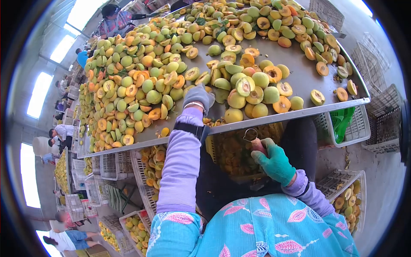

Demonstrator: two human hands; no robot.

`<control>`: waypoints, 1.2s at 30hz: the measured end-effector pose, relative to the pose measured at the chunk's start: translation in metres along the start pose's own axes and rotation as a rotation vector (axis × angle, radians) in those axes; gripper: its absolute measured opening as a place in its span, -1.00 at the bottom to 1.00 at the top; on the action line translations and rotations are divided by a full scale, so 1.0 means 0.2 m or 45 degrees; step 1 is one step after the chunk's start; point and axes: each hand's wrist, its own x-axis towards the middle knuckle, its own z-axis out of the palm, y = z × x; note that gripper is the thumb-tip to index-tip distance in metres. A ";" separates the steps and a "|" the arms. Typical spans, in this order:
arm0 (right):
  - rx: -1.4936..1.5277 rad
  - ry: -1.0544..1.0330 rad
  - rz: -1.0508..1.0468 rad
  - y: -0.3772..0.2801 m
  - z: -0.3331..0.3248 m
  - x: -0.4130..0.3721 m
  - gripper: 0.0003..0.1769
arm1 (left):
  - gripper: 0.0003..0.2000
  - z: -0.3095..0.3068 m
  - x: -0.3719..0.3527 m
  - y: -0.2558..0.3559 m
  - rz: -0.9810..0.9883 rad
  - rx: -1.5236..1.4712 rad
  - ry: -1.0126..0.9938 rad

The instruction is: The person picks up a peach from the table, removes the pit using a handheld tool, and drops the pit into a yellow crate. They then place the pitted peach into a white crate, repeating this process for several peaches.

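Observation:
My left hand (199, 98), in a grey glove, reaches onto the metal table (257, 112) beside a heap of halved peaches (252, 88). Its fingers are curled down at the fruit, and I cannot tell what is in them. Below the table edge, my right hand (277, 162), in a green glove, is closed around the reddish handle of a ring-ended pitting tool (257, 144). The tool's wire loop points up toward the table. Under it, a bin (210, 149) holds a mass of wet, brownish-orange fruit scraps.
A large pile of green-yellow peaches (128, 85) covers the table's left and far parts. White crates (363, 124) stand at the right, one with a green thing (342, 124). Crates of fruit (349, 199) flank my lap. A person (113, 21) sits across; several others are at the left.

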 end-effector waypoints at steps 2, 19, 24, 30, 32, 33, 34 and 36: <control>0.204 -0.009 0.226 0.00 -0.02 0.00 -0.70 | -0.37 0.03 0.14 -0.04 -0.015 -0.097 -0.046; -0.066 0.200 -0.409 -0.24 0.22 0.14 -0.66 | -0.59 0.12 -0.91 -0.02 0.576 -1.745 0.191; 0.017 0.206 -0.400 -0.26 0.12 0.22 -0.66 | -0.61 0.10 -1.01 -0.03 0.641 -1.748 -0.021; -0.145 0.266 -0.591 -0.21 0.09 0.02 -0.75 | -0.68 0.16 -1.01 0.00 0.886 -0.881 0.668; -0.210 0.168 -0.628 -0.17 0.13 -0.06 -0.74 | -0.65 0.20 -1.00 0.06 0.671 -1.162 0.551; -0.206 0.176 -0.612 -0.17 0.14 -0.08 -0.74 | -0.61 0.17 -1.01 0.14 0.235 -2.139 0.117; -0.285 0.166 -0.527 -0.17 0.14 -0.08 -0.74 | -0.61 0.18 -1.01 0.17 0.234 -2.135 0.104; -0.365 0.153 -0.444 -0.18 0.15 -0.08 -0.73 | -0.53 0.21 -1.00 0.20 0.206 -2.154 0.266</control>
